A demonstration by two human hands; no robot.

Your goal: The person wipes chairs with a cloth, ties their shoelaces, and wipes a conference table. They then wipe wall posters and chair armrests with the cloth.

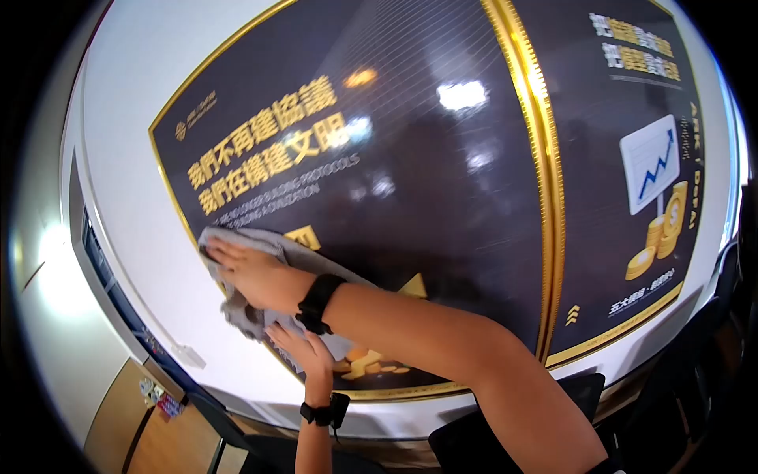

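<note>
A large dark poster [442, 205] with gold and white lettering and a gold border covers the white wall. At its lower left edge, my right hand [249, 272] holds a grey cloth [272, 239] against the surface, fingers laid across it. The cloth is bunched, and part of it hangs below that hand. Just beneath, my left hand [304, 349] has its fingers stretched out, resting against the lower part of the poster beside the hanging cloth. Whether it also touches the cloth I cannot tell. Both wrists wear black bands.
A gold strip [537, 158] divides this poster from a second dark panel [600, 237] with a chart and coins. Dark chairs [687, 371] stand along the bottom and right. At the left are a long recess [118, 284] in the wall and a wooden floor [174, 446].
</note>
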